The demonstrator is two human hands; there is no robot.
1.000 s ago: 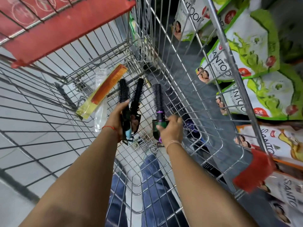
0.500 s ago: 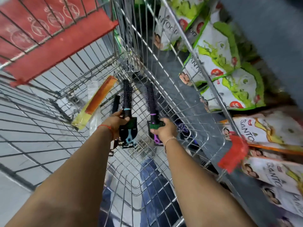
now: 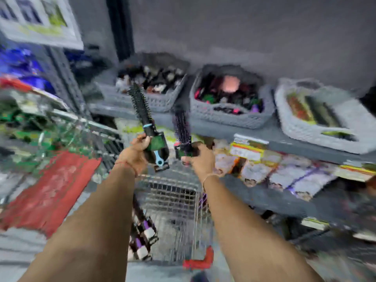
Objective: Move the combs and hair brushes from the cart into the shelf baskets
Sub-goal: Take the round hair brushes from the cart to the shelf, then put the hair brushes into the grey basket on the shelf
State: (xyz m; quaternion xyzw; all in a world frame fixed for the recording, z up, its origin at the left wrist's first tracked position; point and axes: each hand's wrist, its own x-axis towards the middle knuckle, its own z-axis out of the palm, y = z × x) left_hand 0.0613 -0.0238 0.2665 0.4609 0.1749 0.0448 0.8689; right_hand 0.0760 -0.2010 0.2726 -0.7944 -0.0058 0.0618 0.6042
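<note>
The frame is blurred by motion. My left hand [image 3: 136,152] grips a black round hair brush with a blue handle [image 3: 142,110], held upright above the wire cart [image 3: 173,192]. My right hand [image 3: 198,157] grips a purple-bristled round brush [image 3: 182,127], also upright. Both brushes are raised in front of a grey shelf holding three grey woven baskets: a left basket [image 3: 160,100], a middle basket [image 3: 230,117] and a right basket [image 3: 325,131]. More brushes with purple handles [image 3: 142,237] lie low in the cart.
The cart's red flap [image 3: 48,192] is at the left and a red corner bumper [image 3: 200,261] is near me. Packaged goods [image 3: 274,169] fill the shelf below the baskets. Blue packages [image 3: 22,64] and a poster [image 3: 38,19] are at the upper left.
Both hands have lifted their brushes up out of the cart. The view has swung upward from the cart floor to the shelf with the baskets.
</note>
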